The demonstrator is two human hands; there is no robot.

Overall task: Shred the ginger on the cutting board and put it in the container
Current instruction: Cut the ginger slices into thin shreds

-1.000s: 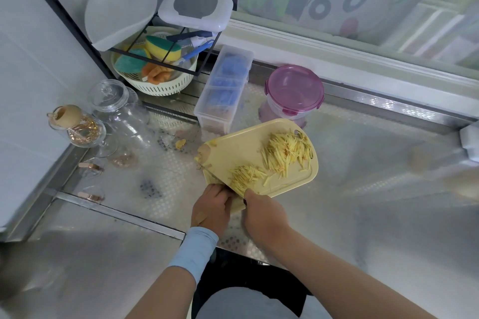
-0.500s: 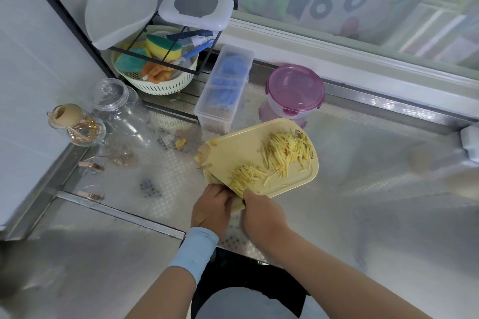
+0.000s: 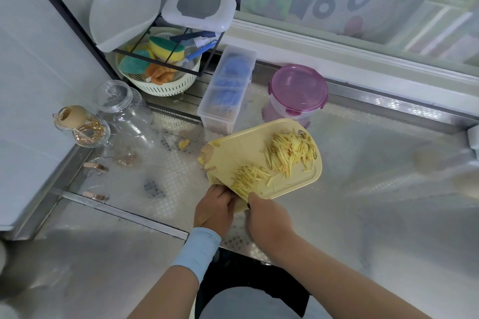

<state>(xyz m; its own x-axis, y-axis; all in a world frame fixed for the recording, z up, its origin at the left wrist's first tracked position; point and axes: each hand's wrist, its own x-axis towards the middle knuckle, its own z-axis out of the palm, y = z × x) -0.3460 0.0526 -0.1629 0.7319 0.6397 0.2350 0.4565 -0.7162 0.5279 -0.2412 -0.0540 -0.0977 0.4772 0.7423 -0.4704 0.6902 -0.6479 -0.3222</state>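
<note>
Steel counter (image 3: 375,202) below a window, with a yellow cutting board (image 3: 248,147) lying mid-frame. The pink-lidded container (image 3: 298,90) stands closed just beyond the board's 12 o'clock edge. Both hands sit at its 6 o'clock edge, unmoved over the last second. The left hand (image 3: 215,211) is curled, but I cannot tell what it grips. The right hand (image 3: 269,220) is closed round what looks like a dark knife (image 3: 248,205) handle. Shredded ginger (image 3: 290,153) is heaped at 2 o'clock, with a smaller heap by the hands. Both heaps are unchanged, so the cutting has barely advanced and nothing has been transferred
</note>
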